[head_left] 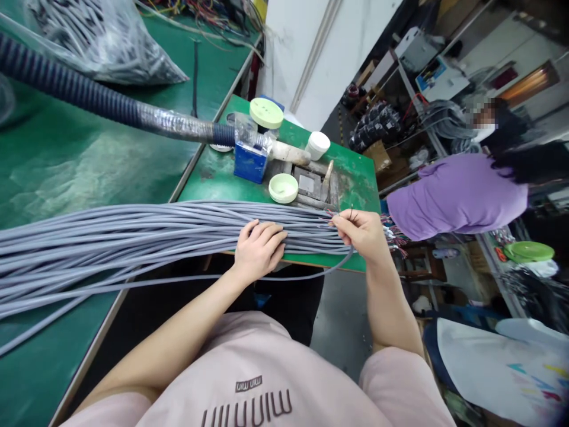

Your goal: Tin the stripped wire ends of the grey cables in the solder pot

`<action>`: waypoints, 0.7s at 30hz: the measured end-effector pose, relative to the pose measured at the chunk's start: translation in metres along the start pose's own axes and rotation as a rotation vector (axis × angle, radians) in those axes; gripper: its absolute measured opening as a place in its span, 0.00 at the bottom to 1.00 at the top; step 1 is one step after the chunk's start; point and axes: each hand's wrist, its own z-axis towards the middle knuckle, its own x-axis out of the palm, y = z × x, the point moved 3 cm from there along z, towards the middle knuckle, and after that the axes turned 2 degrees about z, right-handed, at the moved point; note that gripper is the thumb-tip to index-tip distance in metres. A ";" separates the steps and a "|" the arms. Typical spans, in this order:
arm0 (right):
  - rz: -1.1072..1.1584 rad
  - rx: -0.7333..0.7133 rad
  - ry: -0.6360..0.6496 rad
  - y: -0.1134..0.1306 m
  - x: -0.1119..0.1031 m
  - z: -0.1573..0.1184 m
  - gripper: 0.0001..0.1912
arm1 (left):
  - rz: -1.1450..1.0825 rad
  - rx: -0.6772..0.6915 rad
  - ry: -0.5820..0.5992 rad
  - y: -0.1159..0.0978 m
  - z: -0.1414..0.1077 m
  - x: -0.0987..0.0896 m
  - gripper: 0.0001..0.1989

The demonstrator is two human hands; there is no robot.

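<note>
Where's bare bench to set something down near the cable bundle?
Widest patch: the green mat on the long bench, between the corrugated hose and the grey cable bundle. Smaller: the small table's green top, between the blue box and the bundle. Crowded: around the metal fixture and pale green lid, and where the right hand meets the wire ends.

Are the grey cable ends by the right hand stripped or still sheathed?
Stripped: coloured inner wires stick out past the sheaths of the grey cables at the right hand.
</note>
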 end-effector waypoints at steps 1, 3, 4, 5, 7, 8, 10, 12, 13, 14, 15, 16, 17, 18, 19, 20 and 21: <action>0.019 0.014 0.000 -0.001 0.000 -0.002 0.14 | 0.000 0.002 0.002 0.000 0.000 0.000 0.14; 0.055 0.028 0.001 -0.003 0.000 -0.006 0.15 | 0.008 0.007 0.001 0.000 0.000 0.000 0.14; 0.073 0.029 0.002 -0.004 0.001 -0.007 0.15 | 0.014 0.011 -0.003 -0.001 0.000 0.000 0.13; 0.088 0.026 0.004 -0.004 0.001 -0.009 0.16 | 0.021 0.014 -0.009 -0.001 0.001 0.000 0.13; 0.107 0.014 0.007 -0.006 0.001 -0.011 0.17 | 0.035 0.019 -0.019 -0.002 0.001 0.000 0.12; 0.112 0.012 0.007 -0.006 0.001 -0.012 0.17 | 0.040 0.020 -0.022 -0.002 0.001 -0.001 0.12; 0.117 0.015 0.013 -0.008 0.001 -0.015 0.17 | 0.043 0.017 -0.021 -0.002 0.002 -0.001 0.12; 0.114 0.020 0.020 -0.010 0.001 -0.017 0.17 | 0.035 0.010 -0.013 -0.002 0.002 -0.001 0.13; 0.109 0.021 0.024 -0.011 0.001 -0.017 0.17 | 0.030 0.008 -0.008 -0.001 0.001 -0.001 0.13; 0.104 0.021 0.026 -0.011 0.001 -0.017 0.17 | 0.026 0.006 -0.003 -0.001 0.001 0.000 0.14; 0.099 0.021 0.025 -0.011 0.001 -0.017 0.17 | 0.025 0.005 0.003 -0.001 0.001 0.000 0.14; 0.096 0.019 0.022 -0.011 0.001 -0.018 0.17 | 0.025 0.005 0.007 -0.001 0.001 0.000 0.14; 0.094 0.017 0.019 -0.011 0.001 -0.019 0.18 | 0.025 0.006 0.011 -0.001 0.000 0.000 0.14; 0.095 0.015 0.012 -0.010 -0.001 -0.021 0.18 | 0.022 0.003 0.015 -0.002 0.000 0.000 0.14; 0.098 0.013 -0.003 -0.011 -0.003 -0.025 0.18 | 0.017 -0.005 0.021 -0.002 0.000 0.000 0.14; 0.103 0.013 -0.025 -0.011 -0.007 -0.031 0.18 | 0.009 -0.018 0.028 -0.003 0.001 -0.001 0.13; 0.111 0.017 -0.059 -0.013 -0.012 -0.039 0.17 | -0.003 -0.035 0.040 -0.004 0.002 -0.002 0.13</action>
